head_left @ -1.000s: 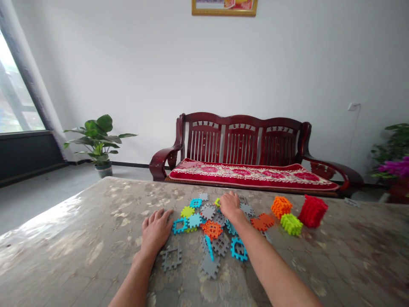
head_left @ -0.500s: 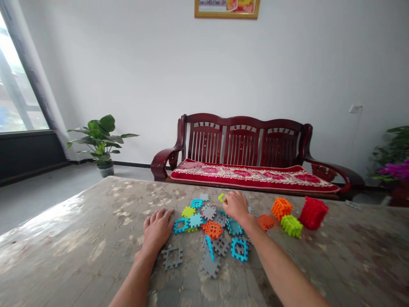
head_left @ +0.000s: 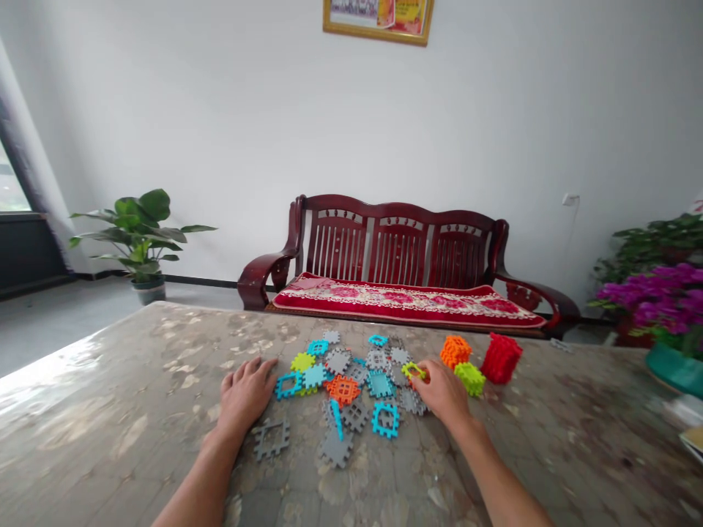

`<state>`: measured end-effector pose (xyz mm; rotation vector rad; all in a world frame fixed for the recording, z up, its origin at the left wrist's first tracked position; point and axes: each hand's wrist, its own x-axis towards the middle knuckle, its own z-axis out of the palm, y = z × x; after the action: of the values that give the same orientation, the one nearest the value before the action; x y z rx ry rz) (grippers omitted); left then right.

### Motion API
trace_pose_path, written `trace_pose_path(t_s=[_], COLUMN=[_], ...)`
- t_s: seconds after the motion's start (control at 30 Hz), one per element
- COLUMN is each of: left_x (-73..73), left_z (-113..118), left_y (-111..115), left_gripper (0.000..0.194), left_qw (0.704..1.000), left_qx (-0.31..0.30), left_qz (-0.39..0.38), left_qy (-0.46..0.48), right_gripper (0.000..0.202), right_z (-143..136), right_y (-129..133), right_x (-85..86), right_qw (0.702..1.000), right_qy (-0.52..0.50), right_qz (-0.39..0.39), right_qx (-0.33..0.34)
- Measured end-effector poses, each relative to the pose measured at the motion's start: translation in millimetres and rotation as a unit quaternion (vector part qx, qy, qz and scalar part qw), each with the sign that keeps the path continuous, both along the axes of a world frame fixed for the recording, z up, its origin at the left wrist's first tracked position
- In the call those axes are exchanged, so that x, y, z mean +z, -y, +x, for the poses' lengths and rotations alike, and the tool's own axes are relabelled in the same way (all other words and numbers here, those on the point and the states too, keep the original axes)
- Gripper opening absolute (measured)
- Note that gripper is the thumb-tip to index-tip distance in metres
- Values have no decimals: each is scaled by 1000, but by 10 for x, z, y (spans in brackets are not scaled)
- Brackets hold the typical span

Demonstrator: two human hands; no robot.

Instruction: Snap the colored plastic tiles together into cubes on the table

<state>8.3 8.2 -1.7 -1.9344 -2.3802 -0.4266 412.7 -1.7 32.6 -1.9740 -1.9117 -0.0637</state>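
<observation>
My right hand (head_left: 447, 395) pinches a lime-green plastic interlocking building piece (head_left: 411, 370) with an open middle, just over the right side of a loose pile of such pieces. Palm down, my left hand (head_left: 246, 394) rests on the table left of the pile, its fingers stretched and holding nothing. Near its fingertips lies a blue frame piece (head_left: 288, 386). A grey frame piece (head_left: 271, 439) is close to the left wrist. Mid-pile sit an orange window piece (head_left: 343, 390) and a blue square frame (head_left: 385, 420). Part of the pile behind my right fingers is hidden.
Stacks of orange (head_left: 455, 351), lime-green (head_left: 470, 379) and red pieces (head_left: 501, 359) stand to the right. Beyond the patterned table (head_left: 165, 366) is a wooden bench (head_left: 398, 249). Purple flowers (head_left: 659, 300) in a teal pot (head_left: 673, 366) occupy the right edge.
My right hand has moved from the pile's far side toward me and to the right, bringing the lime-green piece with it. My left hand stays on the table. The view has turned right.
</observation>
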Motion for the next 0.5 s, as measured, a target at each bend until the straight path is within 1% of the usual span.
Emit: trace_pose_path(t_s=[0.1,0.2,0.37,0.5], left_x=[-7,-15,-19,-37], left_z=[-6,-13,-16,-25], left_y=[-8,-15,-19,-25], left_gripper=[45,46,48,48], left_qw=[1000,1000,1000,1000], left_qx=[0,2,1,1], left_qz=[3,1,-8,-7], left_qy=[0,-4,-8,-17], right_gripper=[36,47,54,52], right_z=[37,26,-46,-86], right_y=[10,8,23,39], right_x=[-81,-109,-74,-40], right_qw=[999,999,999,999], right_qy=[-25,-23,-21,-2], right_qz=[12,18,4,-2], right_qx=[-19,-24,-40,-54])
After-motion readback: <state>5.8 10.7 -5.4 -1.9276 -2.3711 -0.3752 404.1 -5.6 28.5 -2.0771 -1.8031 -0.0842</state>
